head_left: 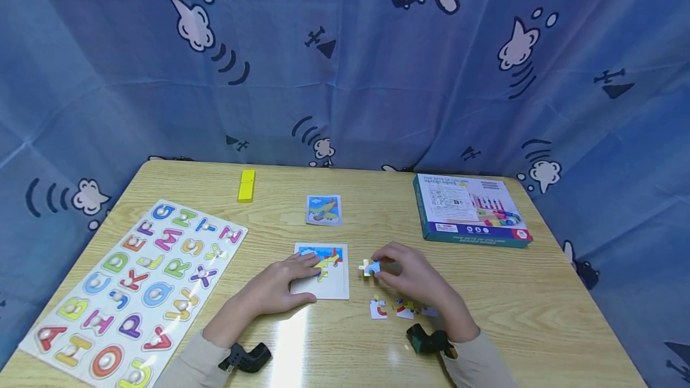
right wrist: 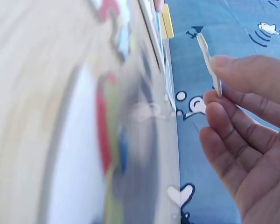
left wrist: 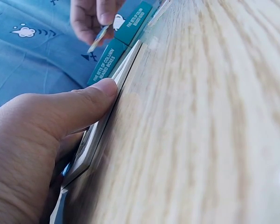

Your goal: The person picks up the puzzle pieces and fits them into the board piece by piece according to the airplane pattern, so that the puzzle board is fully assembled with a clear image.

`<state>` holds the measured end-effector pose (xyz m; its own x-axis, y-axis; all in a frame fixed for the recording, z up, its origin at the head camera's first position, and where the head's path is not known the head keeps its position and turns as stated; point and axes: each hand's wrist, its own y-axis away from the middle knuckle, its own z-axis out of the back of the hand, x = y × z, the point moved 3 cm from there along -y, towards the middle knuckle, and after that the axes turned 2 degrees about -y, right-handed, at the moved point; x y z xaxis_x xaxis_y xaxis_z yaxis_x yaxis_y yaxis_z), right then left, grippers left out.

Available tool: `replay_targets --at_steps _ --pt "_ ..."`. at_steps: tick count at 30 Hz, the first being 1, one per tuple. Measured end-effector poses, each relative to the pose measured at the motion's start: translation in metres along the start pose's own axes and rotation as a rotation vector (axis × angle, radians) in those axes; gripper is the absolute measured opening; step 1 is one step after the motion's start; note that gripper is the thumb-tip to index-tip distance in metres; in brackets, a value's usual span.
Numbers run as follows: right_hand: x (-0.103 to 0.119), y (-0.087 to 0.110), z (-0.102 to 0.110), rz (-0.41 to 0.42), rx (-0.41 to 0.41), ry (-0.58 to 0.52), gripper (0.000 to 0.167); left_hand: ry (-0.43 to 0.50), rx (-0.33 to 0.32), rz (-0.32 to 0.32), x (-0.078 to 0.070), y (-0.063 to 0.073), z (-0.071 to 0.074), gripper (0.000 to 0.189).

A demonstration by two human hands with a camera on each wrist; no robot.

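A square jigsaw board (head_left: 334,291) lies on the table with a partly filled airplane picture in its upper part. My left hand (head_left: 286,283) rests on the board's left side, fingers extended over it; in the left wrist view the thumb (left wrist: 91,105) touches the board's edge. To the right of the board, my right hand (head_left: 412,274) pinches a blue and yellow jigsaw piece (head_left: 369,267) between thumb and fingers. The right wrist view has this piece (right wrist: 209,65) edge-on, held off the table. Several loose jigsaw pieces (head_left: 378,310) lie below the right hand, one partly hidden by the wrist.
Behind the board lies a small airplane picture card (head_left: 324,210). A yellow block (head_left: 246,186) sits at the back left. On the left is a large alphabet peg board (head_left: 178,241); a boxed bead set (head_left: 471,211) lies at the back right, before a blue curtain (head_left: 345,64).
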<state>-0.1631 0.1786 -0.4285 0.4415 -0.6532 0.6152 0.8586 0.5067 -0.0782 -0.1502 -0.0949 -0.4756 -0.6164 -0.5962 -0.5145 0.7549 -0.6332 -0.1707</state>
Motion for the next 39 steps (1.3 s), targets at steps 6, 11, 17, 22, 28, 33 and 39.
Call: replay_targets --at_steps 6,11,17,22,28,33,39 --pt "0.011 -0.014 -0.006 0.01 -0.011 -0.051 0.023 -0.012 -0.009 -0.007 0.001 0.0 0.0 0.053" --pt "0.021 -0.026 -0.013 0.013 0.001 -0.055 0.023 -0.015 -0.005 -0.003 0.001 0.0 0.0 0.053" --pt "0.028 -0.036 -0.023 0.043 0.026 -0.061 0.023 -0.015 0.006 0.005 0.0 -0.001 -0.001 0.053" --pt "0.03 -0.039 -0.032 0.029 0.059 0.009 0.021 -0.008 0.0 0.002 0.001 -0.001 -0.001 0.053" --pt "0.032 -0.04 -0.039 0.039 0.075 0.088 0.02 -0.011 -0.005 -0.004 0.002 0.0 0.0 0.053" --pt "0.033 -0.04 -0.043 0.039 0.081 0.116 0.021 -0.006 0.006 -0.007 0.001 -0.001 0.0 0.053" --pt "0.034 -0.041 -0.045 0.058 0.087 0.141 0.023 0.003 0.012 0.001 0.0 -0.001 0.0 0.053"
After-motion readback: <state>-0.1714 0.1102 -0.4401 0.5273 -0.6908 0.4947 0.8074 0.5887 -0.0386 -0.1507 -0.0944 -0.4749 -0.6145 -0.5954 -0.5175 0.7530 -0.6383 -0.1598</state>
